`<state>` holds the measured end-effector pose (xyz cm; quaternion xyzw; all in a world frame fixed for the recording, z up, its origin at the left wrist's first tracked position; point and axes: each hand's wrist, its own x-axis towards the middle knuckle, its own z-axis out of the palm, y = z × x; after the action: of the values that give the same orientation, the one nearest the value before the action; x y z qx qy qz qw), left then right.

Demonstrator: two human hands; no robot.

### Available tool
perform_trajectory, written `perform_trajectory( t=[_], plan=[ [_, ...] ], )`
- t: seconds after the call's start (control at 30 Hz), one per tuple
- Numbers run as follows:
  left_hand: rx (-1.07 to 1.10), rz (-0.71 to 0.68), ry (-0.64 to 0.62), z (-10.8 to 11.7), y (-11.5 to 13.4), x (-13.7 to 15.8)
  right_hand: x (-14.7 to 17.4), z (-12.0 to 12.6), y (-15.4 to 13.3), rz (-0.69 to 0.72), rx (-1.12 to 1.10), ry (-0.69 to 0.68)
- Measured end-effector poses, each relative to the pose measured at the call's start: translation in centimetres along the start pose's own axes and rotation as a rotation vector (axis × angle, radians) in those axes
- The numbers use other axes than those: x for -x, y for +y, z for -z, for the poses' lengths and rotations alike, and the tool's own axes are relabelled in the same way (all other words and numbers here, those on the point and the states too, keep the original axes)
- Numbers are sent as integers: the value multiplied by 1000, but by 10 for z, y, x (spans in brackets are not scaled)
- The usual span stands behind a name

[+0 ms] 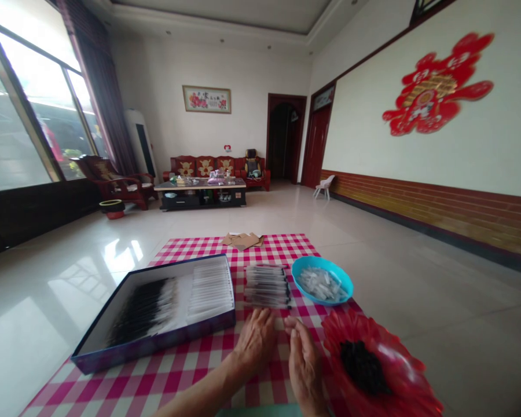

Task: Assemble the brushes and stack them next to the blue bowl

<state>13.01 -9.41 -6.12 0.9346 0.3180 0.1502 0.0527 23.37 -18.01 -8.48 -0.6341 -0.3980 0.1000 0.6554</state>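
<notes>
My left hand (257,340) rests palm down over the checked tablecloth (169,382), its fingers curled just below a row of clear pens (267,286) with black ends. Close on its right, my right hand (303,360) is turned on its side with the fingers bent together. Whatever either hand pinches is hidden or too small to make out. A shallow blue box (160,344) on the left contains dark slender pen parts (141,310) and pale clear tubes (211,289). Small translucent pieces (321,282) fill a turquoise bowl (346,277). Small black pieces (362,365) lie in a red petal-edged bowl (406,365).
Torn brown cardboard (243,240) lies at the table's far edge. Beyond the tiled floor (260,217) stand a low black coffee table (202,194), a wooden sofa (200,165), a wooden armchair (121,185) and a small white chair (324,186).
</notes>
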Motion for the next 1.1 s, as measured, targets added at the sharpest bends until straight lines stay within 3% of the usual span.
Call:
perform_trajectory(
  t=[0.17, 0.37, 0.63, 0.8, 1.1],
  plan=[
    [-92, 129, 51, 9, -4, -19, -1, 0, 1, -12, -30, 0],
    [-107, 118, 19, 3, -10, -30, -2, 2, 4, -97, -71, 29],
    [-107, -62, -25, -3, -13, -22, -3, 3, 11, -103, -41, 55],
    [-71, -136, -5, 5, -9, 4, -8, 0, 15, -49, 22, 130],
    [23, -82, 156, 38, -10, 53, -2, 0, -12, -60, -82, -168]
  ],
)
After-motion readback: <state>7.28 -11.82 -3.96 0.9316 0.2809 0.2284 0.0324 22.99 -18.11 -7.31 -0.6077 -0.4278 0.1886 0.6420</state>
